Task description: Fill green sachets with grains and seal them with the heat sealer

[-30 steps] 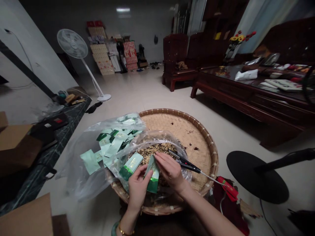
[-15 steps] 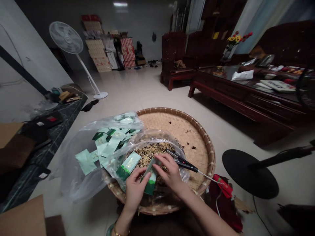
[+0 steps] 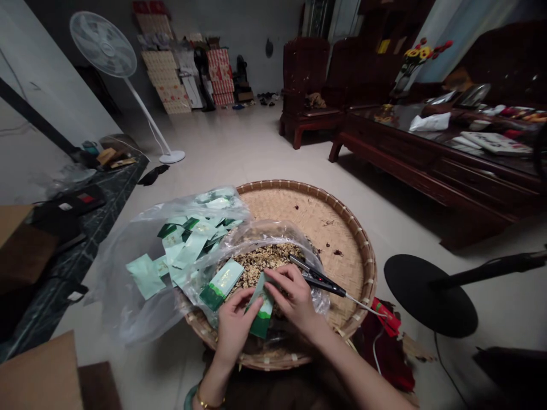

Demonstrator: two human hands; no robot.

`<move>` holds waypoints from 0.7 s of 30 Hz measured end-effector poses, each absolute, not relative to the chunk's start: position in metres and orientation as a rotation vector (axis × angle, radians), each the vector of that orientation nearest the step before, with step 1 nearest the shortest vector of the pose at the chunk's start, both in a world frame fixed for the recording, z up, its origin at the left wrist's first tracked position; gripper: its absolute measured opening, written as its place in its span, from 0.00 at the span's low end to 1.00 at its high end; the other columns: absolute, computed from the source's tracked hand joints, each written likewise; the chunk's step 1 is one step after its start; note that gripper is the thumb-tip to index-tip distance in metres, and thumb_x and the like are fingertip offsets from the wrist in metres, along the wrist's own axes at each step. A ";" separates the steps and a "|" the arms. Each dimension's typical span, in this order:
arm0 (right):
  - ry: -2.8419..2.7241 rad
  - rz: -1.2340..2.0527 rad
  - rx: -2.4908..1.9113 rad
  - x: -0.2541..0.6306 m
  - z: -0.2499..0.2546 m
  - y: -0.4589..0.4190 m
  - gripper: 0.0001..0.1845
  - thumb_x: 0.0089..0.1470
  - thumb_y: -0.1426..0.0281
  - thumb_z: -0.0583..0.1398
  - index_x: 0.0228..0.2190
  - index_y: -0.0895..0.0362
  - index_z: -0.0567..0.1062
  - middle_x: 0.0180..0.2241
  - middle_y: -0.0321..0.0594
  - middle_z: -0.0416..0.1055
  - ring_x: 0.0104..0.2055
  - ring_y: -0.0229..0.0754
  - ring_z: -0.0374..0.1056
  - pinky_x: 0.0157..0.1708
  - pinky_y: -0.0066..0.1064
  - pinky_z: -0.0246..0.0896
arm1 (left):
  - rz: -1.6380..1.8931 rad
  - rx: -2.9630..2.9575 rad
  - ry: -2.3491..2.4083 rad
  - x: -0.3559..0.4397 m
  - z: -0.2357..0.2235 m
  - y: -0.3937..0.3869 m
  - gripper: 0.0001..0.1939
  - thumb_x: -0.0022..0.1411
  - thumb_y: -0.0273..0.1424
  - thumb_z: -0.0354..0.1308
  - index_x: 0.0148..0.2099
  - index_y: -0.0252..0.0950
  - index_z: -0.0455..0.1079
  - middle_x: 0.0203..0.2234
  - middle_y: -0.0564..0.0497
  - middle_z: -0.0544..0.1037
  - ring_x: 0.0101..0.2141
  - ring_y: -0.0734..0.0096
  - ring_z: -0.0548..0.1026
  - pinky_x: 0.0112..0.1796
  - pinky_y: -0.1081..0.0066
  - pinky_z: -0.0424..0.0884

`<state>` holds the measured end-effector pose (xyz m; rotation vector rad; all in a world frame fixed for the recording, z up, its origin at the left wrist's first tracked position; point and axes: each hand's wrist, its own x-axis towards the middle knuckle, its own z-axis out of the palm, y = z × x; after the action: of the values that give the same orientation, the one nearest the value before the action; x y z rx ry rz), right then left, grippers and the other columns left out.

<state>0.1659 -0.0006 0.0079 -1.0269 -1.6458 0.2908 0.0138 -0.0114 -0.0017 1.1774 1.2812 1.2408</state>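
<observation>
Green-white sachet (image 3: 261, 320) pinched between left hand (image 3: 233, 330) and right hand (image 3: 291, 295).

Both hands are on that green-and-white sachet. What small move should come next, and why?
Probably pinch the top edge of the green-and-white sachet flat: the left hand and right hand both grip it, and the black corded sealer sits beside the right hand.
</observation>
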 end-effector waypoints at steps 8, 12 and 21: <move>-1.618 0.354 -1.065 0.166 0.011 -0.002 0.20 0.56 0.74 0.59 0.51 0.53 0.71 0.35 0.43 0.71 0.37 0.44 0.67 0.36 0.36 0.67 | 1.232 1.175 1.253 0.015 0.000 -0.013 0.09 0.45 0.31 0.67 0.33 0.34 0.78 0.28 0.49 0.79 0.31 0.68 0.77 0.36 0.73 0.75; -1.675 0.372 -1.040 0.168 0.010 -0.002 0.19 0.57 0.74 0.59 0.50 0.51 0.73 0.34 0.42 0.70 0.37 0.43 0.66 0.34 0.36 0.67 | 1.248 1.228 1.284 0.014 0.004 -0.013 0.08 0.44 0.30 0.67 0.30 0.34 0.78 0.25 0.51 0.77 0.29 0.70 0.76 0.33 0.75 0.75; -1.774 0.074 -0.989 0.165 0.008 -0.004 0.27 0.56 0.80 0.58 0.57 0.56 0.65 0.40 0.48 0.74 0.42 0.46 0.67 0.40 0.41 0.69 | 1.174 0.951 1.220 0.020 0.004 -0.015 0.16 0.40 0.31 0.69 0.35 0.32 0.77 0.30 0.46 0.82 0.33 0.65 0.79 0.38 0.70 0.76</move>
<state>0.1646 -0.0037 0.0076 -0.9890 -1.7736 0.0737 0.0196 -0.0152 0.0040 0.9512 1.2203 1.1741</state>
